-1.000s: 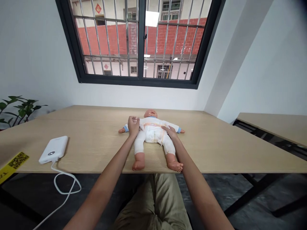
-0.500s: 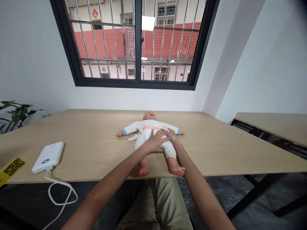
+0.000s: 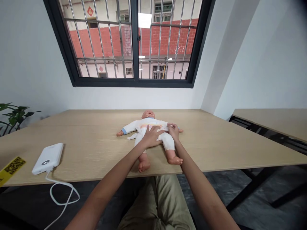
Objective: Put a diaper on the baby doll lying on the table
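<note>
Head view: doll [image 3: 149, 122] lies face-up on table [image 3: 96, 137]; your L hand [image 3: 151, 136] spreads over its lower front, prob. to steady it; R hand [image 3: 173, 130] curls fingers at its side, can't tell if gripping.

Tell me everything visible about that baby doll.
The doll lies on its back on the table, head toward the window, arms spread, legs apart. Its pinkish head and feet look plastic; its clothing is white with blue trim. A white flap juts beside one hip. The left hand rests across its lower belly; the right hand is at its waist, contact unclear.
</note>
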The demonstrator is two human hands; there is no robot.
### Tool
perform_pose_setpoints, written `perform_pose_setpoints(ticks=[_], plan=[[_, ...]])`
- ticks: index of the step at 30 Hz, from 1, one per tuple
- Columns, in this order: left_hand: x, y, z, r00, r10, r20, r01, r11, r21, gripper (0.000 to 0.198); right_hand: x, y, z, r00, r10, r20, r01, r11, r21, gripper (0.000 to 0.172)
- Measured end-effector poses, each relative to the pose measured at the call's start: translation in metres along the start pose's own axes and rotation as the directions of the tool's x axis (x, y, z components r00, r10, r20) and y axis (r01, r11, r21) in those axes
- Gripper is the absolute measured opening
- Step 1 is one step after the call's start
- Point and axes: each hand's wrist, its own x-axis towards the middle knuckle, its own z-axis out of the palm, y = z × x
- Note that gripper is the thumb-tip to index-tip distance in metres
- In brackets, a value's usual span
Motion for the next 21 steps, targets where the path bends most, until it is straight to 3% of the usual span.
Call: perform_pose_setpoints(ticks=[4,7,9,11,14,18,21], plan=[[0.007,-0.013,0.004,0.986,-0.144,-0.081,0.118,0.958,-0.263,0.046,0.002,0.002,-0.010,0.983,-0.026,-0.183,0.022,1.000,-0.022,0.023],[0.015,-0.023,0.008,0.952,-0.274,-0.137,0.165,0.835,-0.524,0.043,0.000,0.002,-0.017,0.966,-0.084,-0.245,0.072,0.996,-0.056,0.028],[0.019,-0.028,0.009,0.927,-0.351,-0.132,0.172,0.712,-0.680,0.043,-0.003,-0.001,-0.018,0.980,-0.099,-0.171,0.092,0.995,-0.047,0.038],[0.021,-0.028,0.008,0.907,-0.405,-0.116,0.168,0.600,-0.782,0.047,-0.009,-0.005,-0.019,0.998,-0.060,-0.010,0.060,0.998,-0.005,0.046],[0.020,-0.025,0.003,0.888,-0.447,-0.107,0.146,0.494,-0.857,0.052,-0.017,-0.013,-0.020,0.972,0.029,0.232,-0.037,0.999,0.030,0.047],[0.016,-0.021,-0.007,0.880,-0.472,-0.053,0.170,0.417,-0.893,0.047,-0.020,-0.012,-0.024,0.964,0.027,0.264,-0.016,0.999,-0.044,0.027],[0.014,-0.019,-0.012,0.872,-0.487,-0.047,0.184,0.416,-0.891,0.046,-0.017,-0.003,-0.029,0.940,0.039,0.338,0.003,0.993,-0.122,0.016]])
